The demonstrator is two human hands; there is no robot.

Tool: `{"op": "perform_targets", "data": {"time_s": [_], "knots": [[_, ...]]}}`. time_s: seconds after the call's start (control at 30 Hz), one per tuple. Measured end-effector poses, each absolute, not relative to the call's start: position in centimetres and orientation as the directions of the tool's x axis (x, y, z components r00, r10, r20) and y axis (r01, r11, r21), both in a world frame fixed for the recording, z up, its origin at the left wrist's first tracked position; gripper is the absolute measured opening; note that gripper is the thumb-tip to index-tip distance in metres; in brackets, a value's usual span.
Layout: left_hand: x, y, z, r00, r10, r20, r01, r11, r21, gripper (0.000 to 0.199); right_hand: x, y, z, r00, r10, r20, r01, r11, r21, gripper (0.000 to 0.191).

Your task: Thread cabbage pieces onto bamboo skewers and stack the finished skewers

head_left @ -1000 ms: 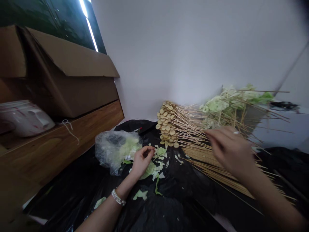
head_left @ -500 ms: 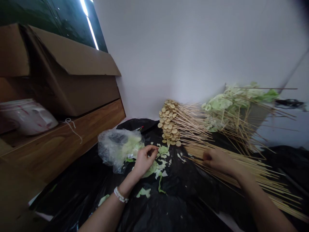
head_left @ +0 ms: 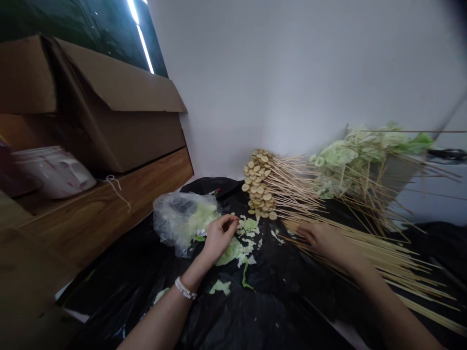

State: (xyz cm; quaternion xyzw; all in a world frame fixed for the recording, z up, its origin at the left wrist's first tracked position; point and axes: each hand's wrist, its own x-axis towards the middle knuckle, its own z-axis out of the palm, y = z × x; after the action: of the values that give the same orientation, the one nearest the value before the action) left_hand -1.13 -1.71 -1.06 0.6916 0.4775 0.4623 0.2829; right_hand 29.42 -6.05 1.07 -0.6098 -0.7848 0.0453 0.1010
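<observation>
My left hand [head_left: 220, 238], with a beaded bracelet on the wrist, has its thumb and fingertips pinched together beside torn cabbage pieces [head_left: 250, 225]. What lies between those fingertips is too small to make out. On the right, my right hand [head_left: 324, 241] reaches over a spread of bare bamboo skewers [head_left: 386, 255]. Its fingers are drawn together on a skewer near the left ends of the bundle. A clear plastic bag [head_left: 168, 223] with pale green leaves inside sits left of my left hand. More cabbage scraps [head_left: 221, 287] lie on the black plastic sheet [head_left: 277, 311].
Skewers threaded with round, pale slices [head_left: 260, 187] are stacked against the wall. Leafy skewers [head_left: 341, 154] stick out of a container at the right. A cardboard box [head_left: 134, 138] and a white jug [head_left: 58, 172] stand on a wooden ledge [head_left: 153, 182] at left.
My right hand has moved left to the skewers' ends, its fingers reaching further out. My left hand keeps its pinch beside the cabbage scraps. The whole view has shifted slightly.
</observation>
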Motion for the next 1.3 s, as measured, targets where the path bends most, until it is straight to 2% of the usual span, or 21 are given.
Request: {"op": "perform_targets", "data": {"time_s": [0.1, 0.2, 0.27, 0.4, 0.5, 0.57, 0.63, 0.73, 0.87, 0.97, 1.07, 1.13, 1.2, 1.3], "knots": [[-1.2, -1.7, -0.7, 0.089, 0.933, 0.349, 0.358, -0.357, 0.863, 0.024, 27.8, -6.1, 0.3, -0.254, 0.936, 0.243, 0.925, 0.309, -0.222, 0.032], [-1.5, -1.5, -0.5, 0.074, 0.942, 0.327, 0.36, -0.331, 0.872, 0.025, 26.2, -6.3, -0.4, -0.287, 0.918, 0.274, 0.919, 0.344, -0.192, 0.031], [-1.7, -1.4, -0.4, 0.092, 0.943, 0.32, 0.431, -0.328, 0.841, 0.023, 25.3, -6.6, -0.7, -0.294, 0.914, 0.279, 0.93, 0.341, -0.139, 0.029], [-2.0, -1.6, -0.4, 0.235, 0.924, 0.302, 0.682, -0.378, 0.626, 0.023, 24.4, -7.1, -1.0, -0.287, 0.928, 0.239, 0.954, 0.301, -0.021, 0.026], [-2.2, -2.0, -0.2, 0.343, 0.907, 0.243, 0.783, -0.419, 0.46, 0.026, 24.1, -7.3, -1.1, -0.303, 0.933, 0.192, 0.952, 0.304, 0.025, 0.025], [-2.4, -2.2, -0.1, 0.391, 0.9, 0.193, 0.81, -0.436, 0.393, 0.025, 24.0, -7.3, -1.1, -0.326, 0.928, 0.181, 0.944, 0.328, 0.019, 0.025], [-2.7, -2.2, 0.0, 0.427, 0.894, 0.134, 0.814, -0.444, 0.375, 0.02, 23.8, -7.3, -1.0, -0.332, 0.924, 0.188, 0.942, 0.337, 0.006, 0.025], [-3.0, -2.0, 0.0, 0.452, 0.886, 0.099, 0.797, -0.451, 0.402, 0.01, 23.6, -7.4, -1.0, -0.325, 0.918, 0.228, 0.942, 0.335, -0.005, 0.027], [-2.9, -1.9, -0.2, 0.391, 0.898, 0.202, 0.762, -0.439, 0.476, 0.009, 23.2, -7.6, -1.1, -0.35, 0.894, 0.28, 0.93, 0.367, -0.01, 0.031], [-2.4, -1.8, -0.3, 0.311, 0.916, 0.255, 0.66, -0.401, 0.636, 0.011, 23.1, -7.8, -1.2, -0.363, 0.887, 0.287, 0.925, 0.379, -0.001, 0.032], [-1.9, -1.6, -0.5, 0.246, 0.951, 0.187, 0.438, -0.281, 0.854, 0.016, 23.0, -7.8, -1.3, -0.357, 0.889, 0.288, 0.928, 0.372, 0.003, 0.034], [-1.6, -1.5, -0.9, 0.248, 0.96, 0.127, 0.292, -0.199, 0.936, 0.022, 22.8, -7.8, -1.3, -0.346, 0.889, 0.3, 0.932, 0.363, -0.001, 0.033], [-1.4, -1.4, -1.3, 0.28, 0.955, 0.093, 0.225, -0.159, 0.961, 0.028, 22.7, -7.9, -1.4, -0.34, 0.885, 0.318, 0.933, 0.36, -0.004, 0.033], [-1.1, -1.4, -2.0, 0.315, 0.943, 0.107, 0.302, -0.206, 0.931, 0.03, 22.3, -8.1, -1.4, -0.36, 0.875, 0.323, 0.925, 0.38, 0.0, 0.032]]}}
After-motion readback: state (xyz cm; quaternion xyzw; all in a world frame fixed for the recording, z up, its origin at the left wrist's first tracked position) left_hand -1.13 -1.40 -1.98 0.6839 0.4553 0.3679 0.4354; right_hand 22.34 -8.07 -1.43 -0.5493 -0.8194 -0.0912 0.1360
